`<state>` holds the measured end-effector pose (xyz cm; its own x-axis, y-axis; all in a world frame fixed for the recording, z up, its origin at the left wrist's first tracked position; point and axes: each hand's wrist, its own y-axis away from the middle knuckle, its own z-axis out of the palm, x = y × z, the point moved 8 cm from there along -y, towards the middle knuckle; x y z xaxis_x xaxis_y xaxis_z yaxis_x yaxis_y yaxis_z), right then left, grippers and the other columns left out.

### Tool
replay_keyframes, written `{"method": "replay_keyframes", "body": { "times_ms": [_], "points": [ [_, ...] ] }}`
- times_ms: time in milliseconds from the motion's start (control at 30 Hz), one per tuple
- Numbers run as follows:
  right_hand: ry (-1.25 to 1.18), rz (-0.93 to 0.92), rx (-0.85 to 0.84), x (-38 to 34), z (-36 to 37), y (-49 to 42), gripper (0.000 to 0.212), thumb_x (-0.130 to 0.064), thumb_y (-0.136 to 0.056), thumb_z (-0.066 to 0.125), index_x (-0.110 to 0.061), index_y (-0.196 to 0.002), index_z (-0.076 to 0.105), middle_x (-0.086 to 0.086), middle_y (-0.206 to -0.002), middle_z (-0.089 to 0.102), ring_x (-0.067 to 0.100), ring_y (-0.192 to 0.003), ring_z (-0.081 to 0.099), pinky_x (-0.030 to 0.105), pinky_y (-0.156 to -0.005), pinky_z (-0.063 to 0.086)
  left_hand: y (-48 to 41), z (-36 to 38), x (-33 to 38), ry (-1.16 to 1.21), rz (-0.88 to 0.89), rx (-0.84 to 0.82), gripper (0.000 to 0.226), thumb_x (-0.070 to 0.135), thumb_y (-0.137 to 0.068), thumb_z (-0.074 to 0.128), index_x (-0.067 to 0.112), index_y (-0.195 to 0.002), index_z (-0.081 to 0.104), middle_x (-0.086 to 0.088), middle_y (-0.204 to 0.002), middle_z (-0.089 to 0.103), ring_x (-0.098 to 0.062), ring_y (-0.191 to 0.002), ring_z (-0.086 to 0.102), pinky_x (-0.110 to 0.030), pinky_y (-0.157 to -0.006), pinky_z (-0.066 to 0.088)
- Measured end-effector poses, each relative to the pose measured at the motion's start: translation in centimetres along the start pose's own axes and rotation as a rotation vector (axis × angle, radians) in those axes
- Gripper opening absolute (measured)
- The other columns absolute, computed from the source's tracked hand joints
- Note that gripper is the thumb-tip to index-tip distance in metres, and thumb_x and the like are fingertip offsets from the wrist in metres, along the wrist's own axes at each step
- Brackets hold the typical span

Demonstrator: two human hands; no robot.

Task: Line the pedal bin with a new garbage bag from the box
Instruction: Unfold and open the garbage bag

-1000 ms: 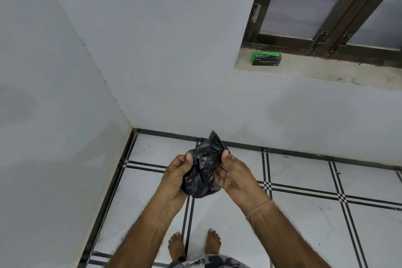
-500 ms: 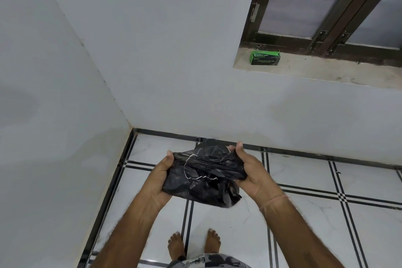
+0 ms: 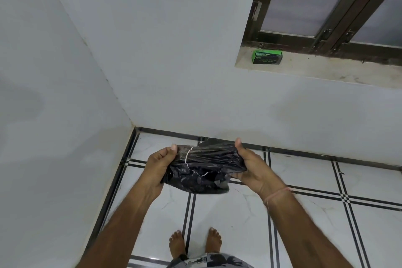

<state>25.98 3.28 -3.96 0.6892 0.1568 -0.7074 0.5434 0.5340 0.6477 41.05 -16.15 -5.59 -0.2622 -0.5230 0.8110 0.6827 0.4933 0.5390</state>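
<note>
Unfolding is the step in hand: the left hand (image 3: 159, 164) and right hand (image 3: 253, 168) each grip an end of the black garbage bag (image 3: 204, 169) at six o'clock, its mouth needing opening next, the green box (image 3: 267, 57) on the windowsill (image 3: 326, 69) at one o'clock.

Both my forearms reach forward, left hand (image 3: 159, 166) and right hand (image 3: 253, 169) held apart at one level, thumbs on top, fingers curled under, each clamped on an end of the garbage bag (image 3: 204, 168).
</note>
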Motion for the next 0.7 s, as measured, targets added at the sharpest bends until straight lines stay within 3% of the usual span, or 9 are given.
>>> {"method": "replay_keyframes", "body": {
  "times_ms": [67,200,300,367,433,533,600,700],
  "points": [
    [-0.1,0.063,0.047,0.6,-0.3,-0.4,0.057,-0.052,-0.101,0.052,-0.002,-0.117,0.073,0.017,-0.112,0.079,0.029,-0.092,0.079,0.04,-0.072,0.065,0.2,0.1,-0.4,-0.037,0.002,-0.032,0.043,0.04,-0.091,0.068,0.007,-0.118,0.075,-0.022,-0.115,0.076,-0.039,-0.105,0.073,-0.054,-0.092,0.059],
    [-0.233,0.076,0.109,0.8,-0.3,-0.6,0.058,-0.05,-0.098,0.057,0.002,-0.122,0.069,0.022,-0.111,0.078,0.035,-0.095,0.077,0.051,-0.09,0.06,-0.1,-0.1,-1.4,-0.177,0.021,0.03,0.031,0.029,-0.091,0.073,0.01,-0.116,0.072,-0.017,-0.111,0.077,-0.036,-0.108,0.072,-0.034,-0.08,0.061],
    [-0.289,0.017,0.112,0.0,-0.1,-0.7,0.054,-0.048,-0.1,0.054,0.001,-0.114,0.071,0.022,-0.109,0.078,0.035,-0.097,0.076,0.052,-0.093,0.058,0.5,-2.1,-0.8,-0.582,0.138,0.4,0.046,0.057,-0.082,0.075,0.024,-0.11,0.063,-0.004,-0.11,0.066,-0.027,-0.107,0.065,-0.038,-0.082,0.056],
    [-0.303,-0.016,0.09,-0.1,0.3,-0.8,0.057,-0.05,-0.1,0.053,0.0,-0.123,0.069,0.022,-0.118,0.076,0.036,-0.107,0.075,0.051,-0.091,0.061,2.5,-1.0,0.8,-0.587,0.269,0.536,0.044,0.061,-0.085,0.07,0.021,-0.102,0.061,-0.003,-0.103,0.065,-0.027,-0.101,0.064,-0.036,-0.079,0.053],
    [-0.328,-0.039,0.068,-0.1,0.9,-0.9,0.057,-0.05,-0.101,0.052,-0.002,-0.13,0.067,0.022,-0.123,0.075,0.037,-0.112,0.072,0.051,-0.089,0.062,2.8,2.2,0.1,-0.304,0.123,0.343,0.048,0.06,-0.092,0.061,0.013,-0.104,0.066,-0.006,-0.102,0.07,-0.027,-0.101,0.069,-0.035,-0.077,0.055],
    [-0.277,-0.08,0.029,0.1,1.8,-0.6,0.053,-0.049,-0.103,0.05,-0.004,-0.125,0.069,0.019,-0.119,0.077,0.035,-0.111,0.073,0.052,-0.096,0.058,3.1,7.3,-1.0,0.027,-0.194,0.012,0.065,0.073,-0.092,0.045,0.018,-0.116,0.071,-0.009,-0.11,0.076,-0.028,-0.105,0.073,-0.042,-0.082,0.063],
    [-0.224,-0.097,0.008,0.5,1.9,-0.4,0.051,-0.048,-0.104,0.049,-0.006,-0.125,0.069,0.016,-0.122,0.076,0.034,-0.117,0.071,0.052,-0.104,0.054,2.6,8.2,-0.6,0.094,-0.225,-0.03,0.066,0.075,-0.091,0.044,0.02,-0.117,0.07,-0.008,-0.113,0.076,-0.025,-0.105,0.073,-0.038,-0.075,0.064],
    [-0.195,-0.099,-0.032,1.5,1.8,-0.6,0.057,-0.049,-0.103,0.048,-0.005,-0.138,0.062,0.017,-0.132,0.072,0.035,-0.125,0.067,0.05,-0.105,0.053,1.3,6.8,-0.6,0.099,-0.207,0.108,0.053,0.061,-0.094,0.059,0.012,-0.111,0.071,-0.006,-0.101,0.075,-0.02,-0.09,0.07,-0.032,-0.068,0.062]
  ]
}}
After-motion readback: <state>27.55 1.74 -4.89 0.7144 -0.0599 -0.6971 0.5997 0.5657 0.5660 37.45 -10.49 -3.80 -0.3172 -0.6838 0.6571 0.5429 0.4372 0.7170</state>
